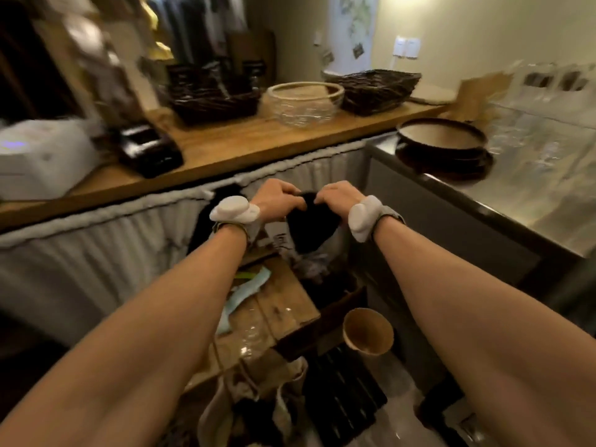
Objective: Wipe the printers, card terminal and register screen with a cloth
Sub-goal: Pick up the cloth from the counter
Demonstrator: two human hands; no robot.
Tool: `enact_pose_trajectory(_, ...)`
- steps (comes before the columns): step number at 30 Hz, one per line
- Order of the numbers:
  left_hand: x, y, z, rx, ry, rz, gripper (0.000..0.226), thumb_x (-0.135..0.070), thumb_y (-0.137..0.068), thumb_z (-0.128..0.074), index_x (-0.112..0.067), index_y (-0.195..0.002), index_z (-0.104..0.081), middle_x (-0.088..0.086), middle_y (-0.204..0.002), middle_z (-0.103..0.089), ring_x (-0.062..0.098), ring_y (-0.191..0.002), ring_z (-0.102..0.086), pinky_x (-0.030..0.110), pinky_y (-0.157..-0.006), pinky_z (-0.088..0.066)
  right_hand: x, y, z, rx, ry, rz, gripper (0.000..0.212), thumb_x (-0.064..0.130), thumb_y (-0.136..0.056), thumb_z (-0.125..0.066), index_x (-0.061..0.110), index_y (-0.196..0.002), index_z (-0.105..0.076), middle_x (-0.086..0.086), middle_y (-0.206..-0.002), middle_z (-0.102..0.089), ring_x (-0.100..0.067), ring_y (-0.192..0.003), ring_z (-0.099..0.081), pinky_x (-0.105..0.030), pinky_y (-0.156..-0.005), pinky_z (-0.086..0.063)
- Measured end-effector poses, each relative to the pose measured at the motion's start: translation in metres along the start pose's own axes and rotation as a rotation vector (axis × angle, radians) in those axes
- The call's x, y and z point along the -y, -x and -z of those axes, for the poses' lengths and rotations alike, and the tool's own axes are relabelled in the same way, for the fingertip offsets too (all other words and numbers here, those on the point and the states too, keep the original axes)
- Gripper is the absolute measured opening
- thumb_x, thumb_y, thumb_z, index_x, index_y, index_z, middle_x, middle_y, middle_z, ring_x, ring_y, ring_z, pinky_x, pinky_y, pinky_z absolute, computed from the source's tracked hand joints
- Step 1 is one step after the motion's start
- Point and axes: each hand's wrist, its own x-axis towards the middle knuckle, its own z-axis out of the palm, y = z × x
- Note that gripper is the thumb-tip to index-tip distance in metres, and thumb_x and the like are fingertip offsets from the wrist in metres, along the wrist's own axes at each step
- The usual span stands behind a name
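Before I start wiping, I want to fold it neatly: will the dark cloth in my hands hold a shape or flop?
Probably floppy: the cloth hangs bunched and sagging beneath the left hand and right hand. Likely light, since pinching its top edge seems enough to hold it. It looks soft, so it should not slip easily.

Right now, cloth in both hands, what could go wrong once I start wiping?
The card terminal sits near the wooden counter's front edge; a hard wipe may push it off. The white printer glows purple, likely powered; a wet cloth could harm it. The paper cup and clutter underfoot could trip you.
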Motion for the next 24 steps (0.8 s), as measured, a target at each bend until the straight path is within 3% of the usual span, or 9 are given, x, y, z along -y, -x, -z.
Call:
enact_pose_trajectory(3, 0.034, 0.027, 0.052, -0.172, 0.126, 0.133, 0.013, -0.02, -0.083, -0.069, -0.021, -0.095, -0.067, -0.01, -0.086, -0.063, 0.005, -0.08, -0.059, 0.018, -0.056, -0.044, 0.039, -0.006, -0.042, 0.106, -0.207, 0.072, 0.017, 0.016, -0.088, -0.061, 0.004, -0.098, -0.067, -0.001, -0.076, -0.063, -0.011, -0.066, -0.061, -0.016, -0.049, -0.048)
enact_pose_trajectory(5, 0.053, 0.041, 0.073, -0.228, 0.166, 0.21, 0.004, -0.02, -0.085, -0.068, -0.02, -0.089, -0.066, -0.002, -0.094, -0.066, 0.013, -0.086, -0.061, 0.023, -0.06, -0.048, 0.054, -0.011, -0.067, 0.169, -0.232, 0.117, 0.014, 0.019, -0.089, -0.062, 0.008, -0.096, -0.067, 0.0, -0.077, -0.064, -0.011, -0.067, -0.062, -0.014, -0.048, -0.048)
enact_pose_trajectory(7, 0.067, 0.053, 0.087, -0.249, 0.196, 0.258, 0.002, -0.018, -0.088, -0.065, -0.018, -0.089, -0.063, 0.007, -0.102, -0.067, 0.022, -0.097, -0.064, 0.039, -0.08, -0.056, 0.067, -0.016, -0.089, 0.202, -0.213, 0.161, 0.011, 0.023, -0.089, -0.062, 0.013, -0.088, -0.066, -0.001, -0.076, -0.064, -0.013, -0.067, -0.062, -0.019, -0.054, -0.049)
enact_pose_trajectory(9, 0.077, 0.063, 0.096, -0.276, 0.218, 0.265, 0.012, -0.018, -0.089, -0.063, -0.015, -0.1, -0.062, 0.008, -0.103, -0.067, 0.025, -0.104, -0.064, 0.044, -0.092, -0.053, 0.077, -0.022, -0.105, 0.197, -0.218, 0.204, 0.011, 0.024, -0.089, -0.062, 0.015, -0.084, -0.064, 0.001, -0.073, -0.064, -0.012, -0.066, -0.062, -0.019, -0.054, -0.048)
enact_pose_trajectory(12, 0.084, 0.077, 0.104, -0.268, 0.187, 0.232, 0.029, -0.012, -0.083, -0.069, -0.011, -0.111, -0.061, 0.012, -0.108, -0.068, 0.027, -0.103, -0.065, 0.046, -0.09, -0.054, 0.093, -0.025, -0.116, 0.183, -0.255, 0.267, 0.01, 0.023, -0.089, -0.062, 0.014, -0.09, -0.065, 0.006, -0.073, -0.064, -0.005, -0.065, -0.062, -0.013, -0.049, -0.047)
enact_pose_trajectory(16, 0.089, 0.079, 0.133, -0.37, 0.288, 0.252, 0.042, -0.007, -0.078, -0.072, -0.012, -0.117, -0.058, 0.01, -0.112, -0.065, 0.026, -0.103, -0.064, 0.039, -0.084, -0.056, 0.123, -0.032, -0.124, 0.22, -0.334, 0.286, 0.014, 0.024, -0.085, -0.066, 0.013, -0.094, -0.067, 0.002, -0.079, -0.067, -0.01, -0.072, -0.064, -0.018, -0.056, -0.05)
enact_pose_trajectory(20, 0.106, 0.073, 0.177, -0.533, 0.393, 0.198, 0.049, -0.006, -0.076, -0.074, -0.017, -0.12, -0.058, 0.01, -0.115, -0.064, 0.026, -0.105, -0.063, 0.045, -0.091, -0.054, 0.157, -0.054, -0.146, 0.281, -0.324, 0.267, 0.027, 0.002, -0.075, -0.07, 0.016, -0.098, -0.064, 0.0, -0.085, -0.067, -0.019, -0.082, -0.064, -0.021, -0.057, -0.052)
enact_pose_trajectory(24, 0.156, 0.043, 0.226, -0.553, 0.28, 0.202, 0.055, -0.007, -0.076, -0.075, -0.016, -0.127, -0.054, 0.004, -0.116, -0.06, 0.022, -0.111, -0.058, 0.03, -0.087, -0.048, 0.19, -0.099, -0.186, 0.24, -0.159, 0.255, 0.061, -0.002, -0.077, -0.069, 0.01, -0.133, -0.047, -0.013, -0.123, -0.059, -0.028, -0.111, -0.057, -0.035, -0.087, -0.051)
